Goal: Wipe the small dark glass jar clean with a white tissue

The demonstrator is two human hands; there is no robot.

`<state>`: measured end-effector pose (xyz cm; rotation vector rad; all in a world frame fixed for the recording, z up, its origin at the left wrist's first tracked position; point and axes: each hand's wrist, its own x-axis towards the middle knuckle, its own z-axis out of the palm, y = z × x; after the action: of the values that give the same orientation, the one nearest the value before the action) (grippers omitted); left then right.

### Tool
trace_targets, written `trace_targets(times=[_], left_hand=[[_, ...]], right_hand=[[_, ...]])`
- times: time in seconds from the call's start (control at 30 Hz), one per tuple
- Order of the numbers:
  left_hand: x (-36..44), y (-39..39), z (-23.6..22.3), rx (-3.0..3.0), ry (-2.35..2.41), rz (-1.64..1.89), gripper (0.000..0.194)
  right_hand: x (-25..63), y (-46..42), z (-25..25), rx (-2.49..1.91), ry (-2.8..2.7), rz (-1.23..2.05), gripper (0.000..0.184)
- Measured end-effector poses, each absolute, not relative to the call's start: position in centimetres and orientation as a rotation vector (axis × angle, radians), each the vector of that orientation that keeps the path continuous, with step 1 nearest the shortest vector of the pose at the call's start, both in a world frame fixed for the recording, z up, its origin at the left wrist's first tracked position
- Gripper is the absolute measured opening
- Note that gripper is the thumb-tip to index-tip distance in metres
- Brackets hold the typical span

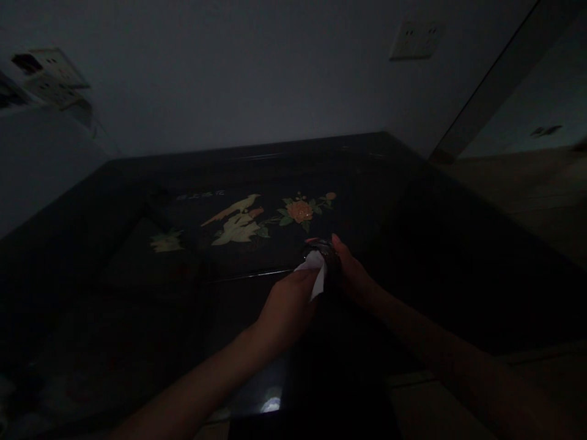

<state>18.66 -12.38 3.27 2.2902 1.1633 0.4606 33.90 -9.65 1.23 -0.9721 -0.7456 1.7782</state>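
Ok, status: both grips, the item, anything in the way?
Left grip pinching white tissue. Right grip holding small dark object, tissue up against it. No obstruction seen, but dim light hides detail.

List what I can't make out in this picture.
All in the head view:
Left hand: fingertips hidden by its own back and the white tissue.
Dark object: identity lost to gloom and the right hand.
Pale inscription: too small, blurred.
Dark shape: cut off by left edge.
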Motion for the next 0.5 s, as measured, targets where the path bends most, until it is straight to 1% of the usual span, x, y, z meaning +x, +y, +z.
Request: trace_targets(times=[0.07,0.1,0.3,0.4,0.5], left_hand=[[18.7,-12.4,3.5,2.111,1.159,0.504,0.022],[18.7,-12.4,3.7,2.017,1.153,0.531,0.021],[19.0,-12.4,4.4,1.472,1.036,0.671,0.031],[19.0,-12.5,3.9,1.463,1.009,0.695,0.029],[18.9,-12.5,3.3,1.61,1.046,0.674,0.024]], right_hand=[[33.9,-9.8,1.4,-0.999,-0.767,1.762,0.049],[34.0,-9.8,1.5,-1.009,-0.78,1.75,0.05],[34.0,-9.7,1.1,-1.001,-0.79,1.722,0.052],[34.0,-9.5,0.8,-0.993,-0.744,1.714,0.05],[34.0,-9.4,0.9,-1.006,-0.741,1.715,0.05]])
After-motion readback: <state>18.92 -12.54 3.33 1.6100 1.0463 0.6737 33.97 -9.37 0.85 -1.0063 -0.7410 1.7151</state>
